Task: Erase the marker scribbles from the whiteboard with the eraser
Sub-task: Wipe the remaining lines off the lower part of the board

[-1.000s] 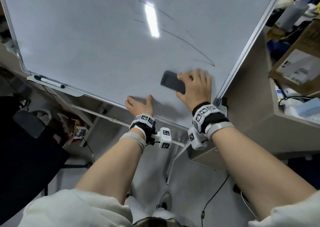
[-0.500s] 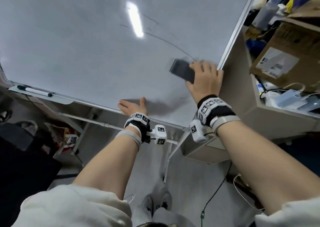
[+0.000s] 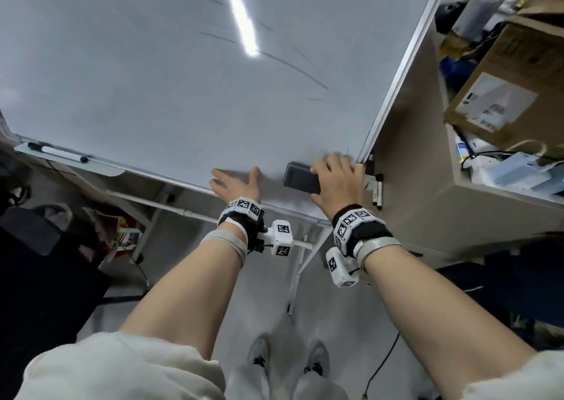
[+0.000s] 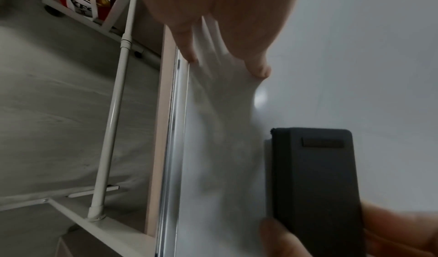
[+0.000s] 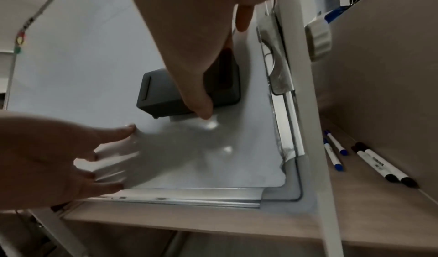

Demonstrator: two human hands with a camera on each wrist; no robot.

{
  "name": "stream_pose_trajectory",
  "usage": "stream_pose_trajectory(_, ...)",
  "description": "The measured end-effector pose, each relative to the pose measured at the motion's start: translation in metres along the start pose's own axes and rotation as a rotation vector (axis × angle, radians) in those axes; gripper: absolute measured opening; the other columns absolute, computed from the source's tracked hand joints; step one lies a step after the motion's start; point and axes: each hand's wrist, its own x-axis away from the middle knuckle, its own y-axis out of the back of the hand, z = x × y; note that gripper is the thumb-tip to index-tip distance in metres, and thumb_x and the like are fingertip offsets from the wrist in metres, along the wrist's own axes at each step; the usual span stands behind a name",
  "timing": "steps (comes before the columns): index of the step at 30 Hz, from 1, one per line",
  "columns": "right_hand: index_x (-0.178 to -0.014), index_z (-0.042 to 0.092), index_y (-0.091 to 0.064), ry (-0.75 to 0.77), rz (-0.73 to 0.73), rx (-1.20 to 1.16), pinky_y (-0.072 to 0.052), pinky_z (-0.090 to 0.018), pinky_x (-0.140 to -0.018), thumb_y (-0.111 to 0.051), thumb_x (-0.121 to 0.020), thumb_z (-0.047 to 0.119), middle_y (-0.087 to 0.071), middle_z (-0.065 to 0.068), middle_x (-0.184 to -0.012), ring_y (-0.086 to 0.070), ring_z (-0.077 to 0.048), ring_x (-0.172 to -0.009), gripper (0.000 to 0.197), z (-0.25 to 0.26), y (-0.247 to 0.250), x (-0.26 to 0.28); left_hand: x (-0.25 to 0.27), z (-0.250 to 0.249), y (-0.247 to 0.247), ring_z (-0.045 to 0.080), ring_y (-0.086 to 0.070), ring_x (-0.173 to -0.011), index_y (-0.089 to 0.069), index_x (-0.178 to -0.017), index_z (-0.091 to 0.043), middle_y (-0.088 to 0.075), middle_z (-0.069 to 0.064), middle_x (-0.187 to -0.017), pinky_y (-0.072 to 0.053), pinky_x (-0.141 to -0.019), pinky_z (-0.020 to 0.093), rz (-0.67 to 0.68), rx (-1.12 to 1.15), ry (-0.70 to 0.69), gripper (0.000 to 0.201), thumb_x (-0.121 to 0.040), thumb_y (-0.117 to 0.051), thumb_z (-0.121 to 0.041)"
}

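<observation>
The whiteboard (image 3: pixel 152 94) fills the upper left of the head view, with thin grey marker scribbles (image 3: pixel 293 68) near a light reflection. My right hand (image 3: pixel 334 180) grips a dark grey eraser (image 3: pixel 300 177) and holds it against the board's lower right corner. The eraser (image 5: pixel 166 94) shows under my thumb in the right wrist view, and as a dark block (image 4: pixel 312 176) in the left wrist view. My left hand (image 3: pixel 236 183) lies flat, fingers spread, on the board's bottom edge, just left of the eraser.
A marker (image 3: pixel 61 153) lies on the board's tray at the left. Several markers (image 5: pixel 369 159) lie on the beige shelf (image 3: pixel 427 186) right of the board. Cardboard boxes (image 3: pixel 512 73) and clutter sit on it. The board's white stand (image 3: pixel 299 265) and a black chair (image 3: pixel 30 241) are below.
My right hand has swept the eraser down from the scribbles' lower end to the board's bottom right corner. The left hand has stayed flat on the bottom edge.
</observation>
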Motion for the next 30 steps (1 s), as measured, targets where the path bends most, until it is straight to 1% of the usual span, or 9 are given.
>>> stream_pose_trajectory(5, -0.109, 0.025, -0.056, 0.012, -0.112, -0.010, -0.035, -0.042, -0.086, -0.086, -0.062, 0.040, -0.058, -0.004, -0.112, -0.052, -0.028, -0.102, 0.058, -0.010, 0.006, 0.002, 0.004, -0.003, 0.003, 0.029, -0.009, -0.150, 0.005, -0.155, -0.008, 0.003, 0.018, -0.160, -0.010, -0.122, 0.036, 0.013, -0.001, 0.003, 0.108, -0.085, -0.064, -0.054)
stream_pose_trajectory(9, -0.109, 0.028, -0.058, -0.153, -0.368, -0.087, -0.034, -0.041, -0.083, -0.078, -0.064, 0.031, -0.058, -0.002, -0.107, -0.052, -0.027, -0.098, 0.049, -0.028, 0.039, -0.025, 0.011, -0.007, 0.004, 0.027, -0.003, -0.150, 0.004, -0.155, -0.006, 0.002, 0.018, -0.160, -0.003, -0.120, 0.034, 0.011, -0.002, 0.000, 0.112, -0.083, -0.064, -0.058)
stream_pose_trajectory(12, -0.108, 0.027, -0.058, -0.228, -0.457, -0.093, -0.035, -0.041, -0.083, -0.075, -0.065, 0.032, -0.059, -0.001, -0.106, -0.053, -0.028, -0.096, 0.047, -0.041, 0.055, -0.042, 0.010, -0.007, 0.003, 0.029, -0.005, -0.150, 0.004, -0.155, -0.006, 0.001, 0.019, -0.160, -0.005, -0.121, 0.036, 0.004, -0.020, 0.006, 0.112, -0.083, -0.065, -0.058)
stream_pose_trajectory(15, -0.106, 0.025, -0.056, -0.203, -0.432, -0.110, -0.037, -0.041, -0.082, -0.076, -0.064, 0.033, -0.058, -0.002, -0.104, -0.053, -0.028, -0.095, 0.048, -0.040, 0.042, -0.032, 0.007, -0.006, 0.001, 0.030, -0.006, -0.150, 0.005, -0.154, -0.007, 0.003, 0.020, -0.160, -0.007, -0.122, 0.038, 0.000, -0.029, 0.004, 0.112, -0.083, -0.065, -0.056)
stream_pose_trajectory(20, -0.106, 0.023, -0.055, -0.031, -0.194, -0.058, -0.035, -0.040, -0.092, -0.087, -0.062, 0.039, -0.057, -0.001, -0.104, -0.052, -0.024, -0.094, 0.056, -0.025, 0.004, 0.003, 0.005, -0.005, -0.001, 0.028, -0.006, -0.150, 0.006, -0.154, -0.008, 0.005, 0.019, -0.160, -0.005, -0.121, 0.034, 0.000, -0.023, 0.007, 0.112, -0.083, -0.065, -0.056)
stream_pose_trajectory(23, -0.106, 0.024, -0.056, -0.009, -0.176, -0.058, -0.033, -0.040, -0.097, -0.087, -0.062, 0.042, -0.058, 0.002, -0.102, -0.053, -0.022, -0.094, 0.057, -0.027, 0.000, 0.005, 0.007, -0.007, 0.000, 0.029, -0.008, -0.150, 0.007, -0.154, -0.008, 0.005, 0.019, -0.160, -0.008, -0.122, 0.037, 0.000, -0.035, 0.011, 0.113, -0.083, -0.065, -0.058)
stream_pose_trajectory(25, -0.106, 0.025, -0.058, -0.091, -0.229, -0.112, -0.034, -0.041, -0.094, -0.084, -0.063, 0.040, -0.059, 0.001, -0.102, -0.054, -0.023, -0.093, 0.053, -0.028, 0.007, 0.002, 0.010, -0.010, 0.004, 0.030, -0.007, -0.150, 0.007, -0.154, -0.004, 0.005, 0.020, -0.160, -0.008, -0.122, 0.036, 0.002, -0.078, 0.005, 0.113, -0.083, -0.063, -0.059)
stream_pose_trajectory(27, -0.105, 0.027, -0.059, -0.275, -0.320, -0.218, -0.035, -0.041, -0.086, -0.080, -0.063, 0.037, -0.061, -0.001, -0.103, -0.055, -0.027, -0.096, 0.048, -0.026, 0.025, -0.013, 0.012, -0.017, 0.009, 0.032, -0.002, -0.150, 0.007, -0.153, -0.002, 0.008, 0.022, -0.160, -0.009, -0.122, 0.037, -0.035, -0.147, -0.041, 0.116, -0.082, -0.063, -0.060)
stream_pose_trajectory(30, -0.105, 0.027, -0.058, -0.391, -0.397, -0.305, -0.036, -0.041, -0.081, -0.075, -0.063, 0.041, -0.062, -0.003, -0.105, -0.057, -0.029, -0.100, 0.048, -0.024, 0.059, -0.044, 0.009, -0.035, 0.023, 0.034, -0.011, -0.149, 0.005, -0.154, -0.007, 0.011, 0.020, -0.160, -0.015, -0.121, 0.041, -0.082, -0.137, -0.091, 0.117, -0.079, -0.066, -0.061)
